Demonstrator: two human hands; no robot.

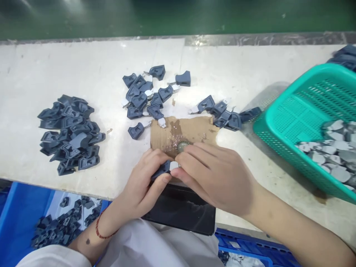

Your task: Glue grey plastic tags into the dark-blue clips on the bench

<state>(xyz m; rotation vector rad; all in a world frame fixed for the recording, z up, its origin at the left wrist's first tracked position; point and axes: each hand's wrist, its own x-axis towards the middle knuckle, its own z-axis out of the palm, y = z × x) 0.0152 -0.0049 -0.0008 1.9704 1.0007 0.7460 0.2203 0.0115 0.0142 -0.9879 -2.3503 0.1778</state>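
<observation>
A single dark blue plastic piece (162,170) with a small white metal tab at its end sits at the near edge of the white table (36,70), pinched between both hands. The left hand (143,183) closes thumb and fingers narrowly on the blue body; the right hand (214,174) grips the tab end, its fingers curled over it and hiding most of it. Just beyond the fingertips lies one piece of brown cardboard (191,130), dusted with glittery shavings, with one small round greenish object (183,146) touching the right fingers.

Three loose heaps of the same blue parts lie farther out: a large pile (71,133) to the left without visible tabs, too many to count, a middle cluster (147,96) of roughly a dozen with tabs, and about six (222,113) at the cardboard's far right corner. One teal basket (289,122) on the right holds grey metal pieces (330,152). Below the table edge, one blue crate (19,215) holds more blue parts, and a black object (183,209) rests under the wrists.
</observation>
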